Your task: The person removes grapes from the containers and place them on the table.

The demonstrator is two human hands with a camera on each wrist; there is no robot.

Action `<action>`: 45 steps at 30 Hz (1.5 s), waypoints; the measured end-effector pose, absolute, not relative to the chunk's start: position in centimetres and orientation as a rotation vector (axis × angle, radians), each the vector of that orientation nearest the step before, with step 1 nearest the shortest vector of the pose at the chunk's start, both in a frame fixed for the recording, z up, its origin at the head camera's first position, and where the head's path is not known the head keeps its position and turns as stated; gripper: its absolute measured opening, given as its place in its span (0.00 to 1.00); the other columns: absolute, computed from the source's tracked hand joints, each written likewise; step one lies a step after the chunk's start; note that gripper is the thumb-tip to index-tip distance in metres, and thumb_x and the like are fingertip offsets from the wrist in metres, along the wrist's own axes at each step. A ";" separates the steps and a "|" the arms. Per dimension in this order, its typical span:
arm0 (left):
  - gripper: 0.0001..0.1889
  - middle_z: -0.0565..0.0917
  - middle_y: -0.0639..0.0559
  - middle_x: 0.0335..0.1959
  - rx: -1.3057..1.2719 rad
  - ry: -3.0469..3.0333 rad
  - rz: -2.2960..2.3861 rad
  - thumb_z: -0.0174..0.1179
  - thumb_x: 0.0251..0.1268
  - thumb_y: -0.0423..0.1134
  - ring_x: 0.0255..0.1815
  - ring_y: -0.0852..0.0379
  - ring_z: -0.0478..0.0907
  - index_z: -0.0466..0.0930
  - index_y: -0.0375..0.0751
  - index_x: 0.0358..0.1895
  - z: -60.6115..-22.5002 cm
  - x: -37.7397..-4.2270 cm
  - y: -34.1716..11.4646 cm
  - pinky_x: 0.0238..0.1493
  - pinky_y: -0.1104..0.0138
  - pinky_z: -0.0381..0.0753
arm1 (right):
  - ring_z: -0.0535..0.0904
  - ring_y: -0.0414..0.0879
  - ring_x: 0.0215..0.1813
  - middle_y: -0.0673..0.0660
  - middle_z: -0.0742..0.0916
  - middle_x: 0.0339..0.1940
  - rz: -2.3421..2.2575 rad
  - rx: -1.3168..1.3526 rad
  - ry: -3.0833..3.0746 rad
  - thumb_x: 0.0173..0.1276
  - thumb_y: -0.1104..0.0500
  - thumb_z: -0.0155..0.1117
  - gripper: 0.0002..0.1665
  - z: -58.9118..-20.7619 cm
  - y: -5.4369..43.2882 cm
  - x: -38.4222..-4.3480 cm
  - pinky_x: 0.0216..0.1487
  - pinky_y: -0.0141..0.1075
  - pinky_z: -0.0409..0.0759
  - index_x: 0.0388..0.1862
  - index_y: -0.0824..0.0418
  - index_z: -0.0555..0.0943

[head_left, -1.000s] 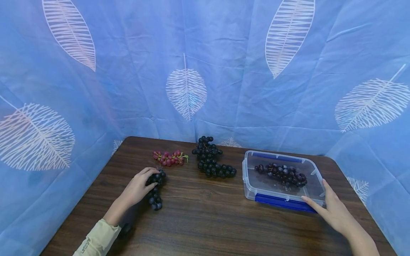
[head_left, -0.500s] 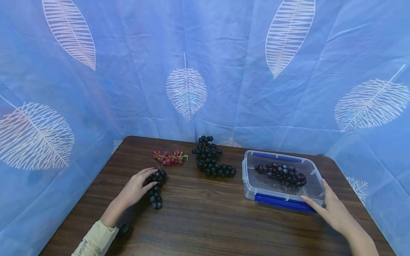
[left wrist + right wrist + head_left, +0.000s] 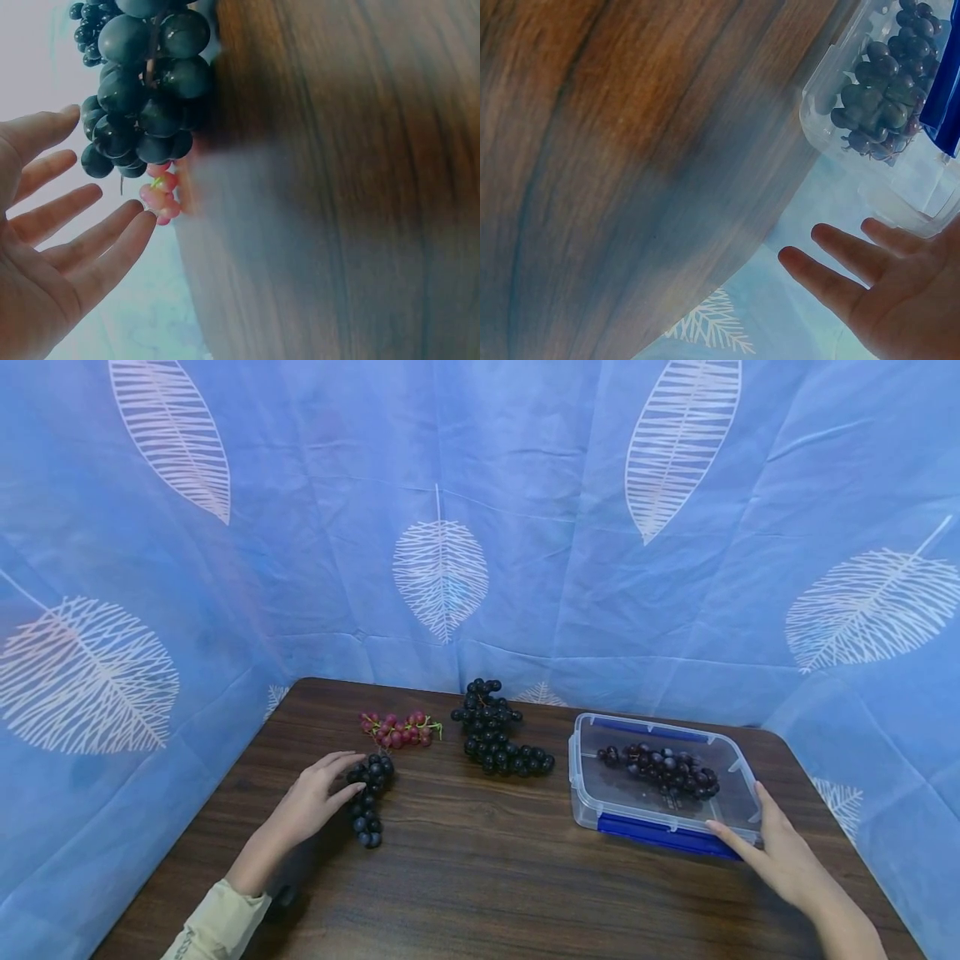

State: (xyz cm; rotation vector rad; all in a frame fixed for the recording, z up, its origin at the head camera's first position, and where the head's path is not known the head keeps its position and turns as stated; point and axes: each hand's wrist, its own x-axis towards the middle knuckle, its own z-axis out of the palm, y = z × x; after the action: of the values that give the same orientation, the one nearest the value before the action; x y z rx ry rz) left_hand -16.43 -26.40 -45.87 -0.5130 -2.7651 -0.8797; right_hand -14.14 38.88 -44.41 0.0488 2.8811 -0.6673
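My left hand (image 3: pixel 313 797) is just left of a bunch of black grapes (image 3: pixel 370 789) on the table. In the left wrist view its fingers (image 3: pixel 112 259) are spread and relaxed, with a gap between them and the black grapes (image 3: pixel 150 97). At the table's right, my right hand (image 3: pixel 787 860) rests at the near right corner of a clear plastic container (image 3: pixel 600 793), thumb along the front and fingers at the side. Its fingers (image 3: pixel 829 281) look straight in the right wrist view. Inside the container lies a bunch of dark purple grapes (image 3: pixel 667 768).
A small bunch of red grapes (image 3: pixel 401 729) lies behind the left-hand bunch. More black grapes (image 3: pixel 495 735) spread in an L shape at the back middle. The brown wooden table (image 3: pixel 480 877) meets a blue leaf-patterned cloth (image 3: pixel 525 568) at the back and sides.
My left hand has drawn back slightly leftward from the black grapes, uncovering more of the bunch. My right hand and the container have stayed in place.
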 end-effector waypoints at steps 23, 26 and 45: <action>0.23 0.82 0.36 0.63 -0.484 -2.735 -0.628 0.73 0.69 0.38 0.40 0.48 0.85 0.83 0.35 0.64 -44.8 -14.2 -24.0 0.22 0.70 0.72 | 0.51 0.93 0.69 0.94 0.42 0.74 -0.644 0.067 2.872 0.82 0.29 0.47 0.69 -44.3 38.8 -14.2 0.62 0.82 0.62 0.78 0.78 0.19; 0.24 0.82 0.37 0.63 -0.502 -2.722 -0.606 0.73 0.69 0.39 0.46 0.44 0.87 0.83 0.35 0.65 -44.7 -14.1 -23.5 0.24 0.69 0.76 | 0.50 0.93 0.69 0.94 0.42 0.74 -0.655 0.064 2.876 0.82 0.30 0.48 0.69 -44.3 38.9 -14.2 0.63 0.83 0.61 0.78 0.78 0.19; 0.23 0.84 0.41 0.63 -0.705 -2.663 -0.575 0.73 0.69 0.41 0.57 0.44 0.86 0.84 0.38 0.65 -44.9 -14.2 -19.4 0.39 0.58 0.89 | 0.52 0.93 0.69 0.94 0.43 0.75 -0.659 0.040 2.892 0.82 0.30 0.48 0.69 -44.6 38.9 -14.2 0.61 0.82 0.63 0.79 0.78 0.20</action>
State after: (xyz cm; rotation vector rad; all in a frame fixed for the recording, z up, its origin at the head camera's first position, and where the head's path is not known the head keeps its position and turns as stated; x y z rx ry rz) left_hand -14.24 -19.40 -44.85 -0.7048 -2.6632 -0.5750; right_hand -14.23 38.93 -44.56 0.0402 2.8920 -0.6594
